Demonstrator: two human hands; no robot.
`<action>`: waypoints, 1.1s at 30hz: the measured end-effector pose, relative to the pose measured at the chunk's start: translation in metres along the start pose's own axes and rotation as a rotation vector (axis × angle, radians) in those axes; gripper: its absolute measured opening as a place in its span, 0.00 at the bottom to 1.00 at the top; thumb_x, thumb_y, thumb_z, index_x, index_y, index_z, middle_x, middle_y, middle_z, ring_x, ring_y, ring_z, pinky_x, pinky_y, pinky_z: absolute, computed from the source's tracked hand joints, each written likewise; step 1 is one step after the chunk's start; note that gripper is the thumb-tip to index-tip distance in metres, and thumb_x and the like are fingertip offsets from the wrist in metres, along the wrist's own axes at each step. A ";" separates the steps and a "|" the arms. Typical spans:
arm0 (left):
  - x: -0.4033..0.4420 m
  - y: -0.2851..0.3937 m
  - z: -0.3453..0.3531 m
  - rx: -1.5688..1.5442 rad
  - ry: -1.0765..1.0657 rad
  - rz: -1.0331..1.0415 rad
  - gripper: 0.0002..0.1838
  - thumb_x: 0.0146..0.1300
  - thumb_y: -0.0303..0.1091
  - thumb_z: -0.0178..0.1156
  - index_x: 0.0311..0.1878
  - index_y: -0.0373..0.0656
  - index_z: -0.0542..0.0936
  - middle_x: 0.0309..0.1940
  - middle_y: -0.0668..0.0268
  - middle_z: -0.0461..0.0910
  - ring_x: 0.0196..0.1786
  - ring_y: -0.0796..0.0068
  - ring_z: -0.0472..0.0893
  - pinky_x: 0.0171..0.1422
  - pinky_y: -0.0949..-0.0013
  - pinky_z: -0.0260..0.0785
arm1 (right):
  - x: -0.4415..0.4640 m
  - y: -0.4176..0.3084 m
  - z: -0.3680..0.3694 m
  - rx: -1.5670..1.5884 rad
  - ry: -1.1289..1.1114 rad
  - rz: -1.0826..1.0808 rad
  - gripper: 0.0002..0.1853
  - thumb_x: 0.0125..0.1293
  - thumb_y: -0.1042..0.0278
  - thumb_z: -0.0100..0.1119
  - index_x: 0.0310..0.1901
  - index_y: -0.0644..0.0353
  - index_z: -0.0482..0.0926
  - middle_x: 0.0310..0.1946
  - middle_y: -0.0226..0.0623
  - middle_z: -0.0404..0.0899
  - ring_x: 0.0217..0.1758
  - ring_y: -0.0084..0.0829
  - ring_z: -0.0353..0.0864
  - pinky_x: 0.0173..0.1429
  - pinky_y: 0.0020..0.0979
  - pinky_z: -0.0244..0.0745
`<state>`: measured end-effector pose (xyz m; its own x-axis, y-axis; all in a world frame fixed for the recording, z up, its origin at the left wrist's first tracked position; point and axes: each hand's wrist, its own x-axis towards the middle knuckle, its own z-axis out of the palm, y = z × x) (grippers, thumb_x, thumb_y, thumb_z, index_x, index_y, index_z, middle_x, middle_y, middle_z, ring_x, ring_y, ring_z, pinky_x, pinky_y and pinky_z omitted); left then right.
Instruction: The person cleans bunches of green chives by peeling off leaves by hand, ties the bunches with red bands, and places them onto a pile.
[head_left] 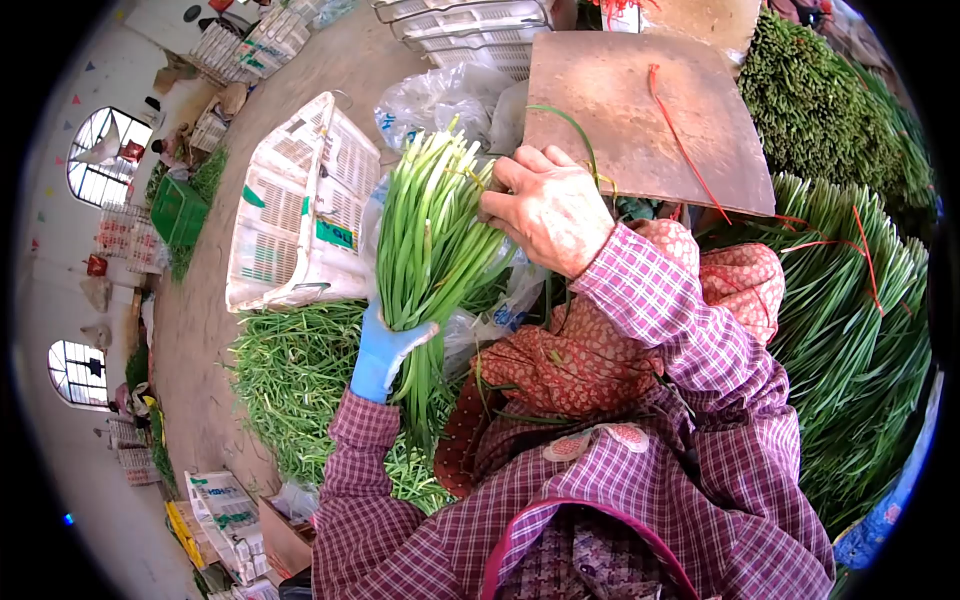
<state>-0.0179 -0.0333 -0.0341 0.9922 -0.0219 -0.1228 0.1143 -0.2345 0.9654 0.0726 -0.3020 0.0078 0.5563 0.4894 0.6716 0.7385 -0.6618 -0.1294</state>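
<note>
A bunch of garlic chives point(430, 235) stands upright before me, pale stem ends at the top and green leaves trailing down. My left hand point(385, 345), in a light blue glove, is closed around its lower part. My bare right hand point(550, 205) is at the right side of the bunch near the stem ends, its fingers curled in a pinch; what lies between the fingertips is hidden. Close behind that hand, a thin green blade curves over the edge of a brown board point(620, 120). A red tie point(680, 140) lies on the board.
Loose green leaves point(290, 380) are heaped at the lower left. A white plastic crate point(305, 215) stands tilted beyond them, near clear plastic bags point(440, 100). Large piles of chives point(850, 350) and thin green stalks point(815, 100) line the right. A green crate point(180, 210) is farther left.
</note>
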 end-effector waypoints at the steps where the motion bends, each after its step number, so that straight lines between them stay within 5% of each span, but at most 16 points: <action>1: 0.000 0.000 0.000 -0.001 0.000 0.000 0.31 0.47 0.23 0.71 0.57 0.35 0.71 0.46 0.61 0.80 0.46 0.73 0.81 0.48 0.71 0.77 | -0.001 0.001 0.000 -0.016 -0.005 -0.011 0.08 0.53 0.61 0.62 0.33 0.52 0.79 0.31 0.29 0.70 0.40 0.32 0.71 0.45 0.35 0.65; 13: 0.001 -0.011 -0.001 0.001 0.014 0.029 0.28 0.49 0.23 0.70 0.55 0.35 0.72 0.44 0.61 0.80 0.44 0.73 0.81 0.47 0.72 0.78 | -0.008 0.005 0.008 -0.106 -0.100 0.106 0.07 0.54 0.59 0.61 0.31 0.50 0.81 0.30 0.29 0.78 0.41 0.30 0.75 0.50 0.35 0.66; 33: 0.001 -0.005 0.004 -0.041 0.011 -0.019 0.25 0.49 0.26 0.72 0.51 0.37 0.74 0.37 0.66 0.81 0.33 0.81 0.79 0.34 0.78 0.73 | -0.013 0.005 0.006 -0.008 -0.239 0.157 0.10 0.52 0.59 0.64 0.37 0.48 0.82 0.35 0.31 0.76 0.46 0.32 0.73 0.51 0.37 0.66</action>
<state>-0.0177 -0.0361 -0.0402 0.9903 -0.0073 -0.1386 0.1345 -0.1944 0.9716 0.0711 -0.3083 -0.0058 0.7385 0.4997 0.4526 0.6334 -0.7443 -0.2118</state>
